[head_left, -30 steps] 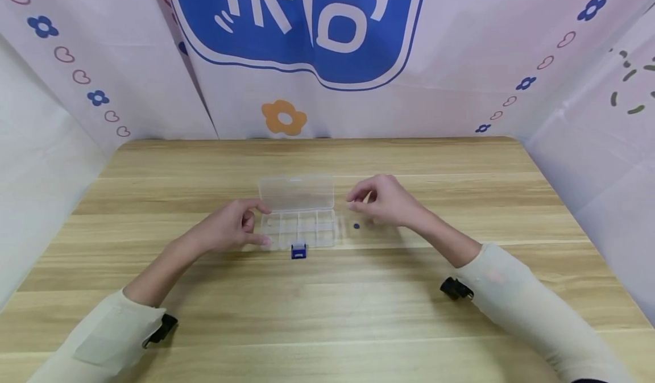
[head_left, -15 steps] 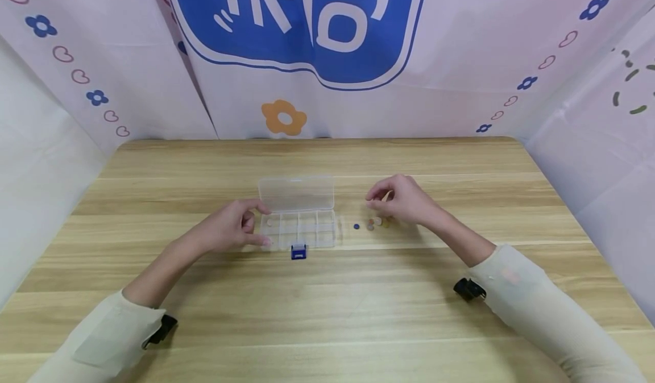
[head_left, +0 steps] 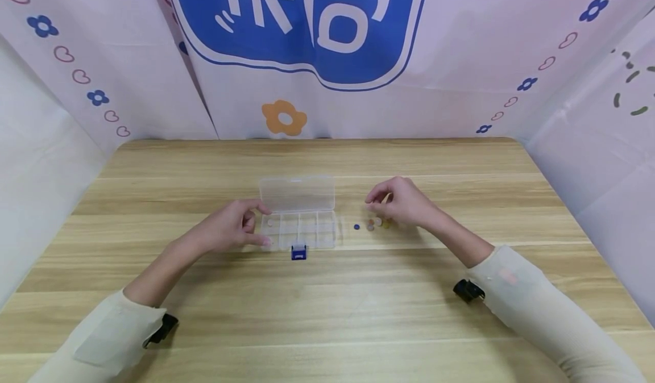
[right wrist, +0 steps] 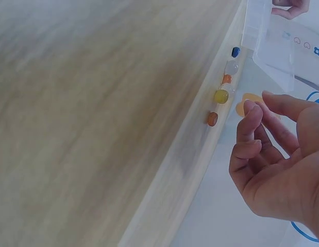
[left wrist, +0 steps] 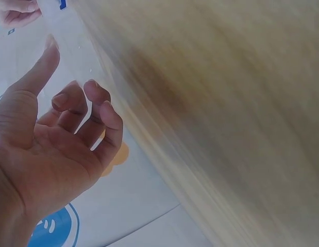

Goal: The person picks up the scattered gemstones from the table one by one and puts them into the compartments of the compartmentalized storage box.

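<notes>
A person's left hand [head_left: 230, 225], its grip wide, touches the left end of an open case [head_left: 308, 224] on the tabletop [head_left: 286, 309], apparently steadying it. Past the case's right end lie a blue bead [head_left: 356, 227] and mixed beads [right wrist: 221, 96]; beside them, the right hand [head_left: 401, 202], its grip narrow, contents impossible to tell. Picking beads looks the current step, calling next for a fine pinch.

The wooden table [head_left: 327, 309] carries a clear divided box [head_left: 299, 229] and small coloured beads [right wrist: 221, 96].
</notes>
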Tool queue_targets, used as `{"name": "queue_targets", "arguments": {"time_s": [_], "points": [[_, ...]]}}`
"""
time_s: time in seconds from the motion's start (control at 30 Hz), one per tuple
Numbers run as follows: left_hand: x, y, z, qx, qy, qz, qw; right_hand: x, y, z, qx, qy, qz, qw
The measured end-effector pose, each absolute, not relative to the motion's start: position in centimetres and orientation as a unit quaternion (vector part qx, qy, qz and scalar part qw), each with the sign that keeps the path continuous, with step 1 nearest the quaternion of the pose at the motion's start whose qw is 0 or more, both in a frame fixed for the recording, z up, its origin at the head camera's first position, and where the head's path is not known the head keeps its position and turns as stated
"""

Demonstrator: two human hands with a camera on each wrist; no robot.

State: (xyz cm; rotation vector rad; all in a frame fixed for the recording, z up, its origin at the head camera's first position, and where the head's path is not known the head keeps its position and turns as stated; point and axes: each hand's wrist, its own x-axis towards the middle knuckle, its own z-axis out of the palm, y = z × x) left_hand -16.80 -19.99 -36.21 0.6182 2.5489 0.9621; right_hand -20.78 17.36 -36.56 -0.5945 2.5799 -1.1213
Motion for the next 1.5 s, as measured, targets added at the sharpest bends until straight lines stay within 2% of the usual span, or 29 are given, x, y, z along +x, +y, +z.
{"name": "queue_targets", "arguments": {"time_s": [0.7,1.5], "points": [[-16.73,-19.85,-36.15,0.212,0.905,0.327,0.17,-20.23,16.5,-37.02,-0.245,0.921,-0.27,0.138],[-16.76,-20.02,-36.22,0.211,0.9,0.338,0.176,-20.2,16.7,-36.31,-0.23,0.91,-0.318,0.132]]}}
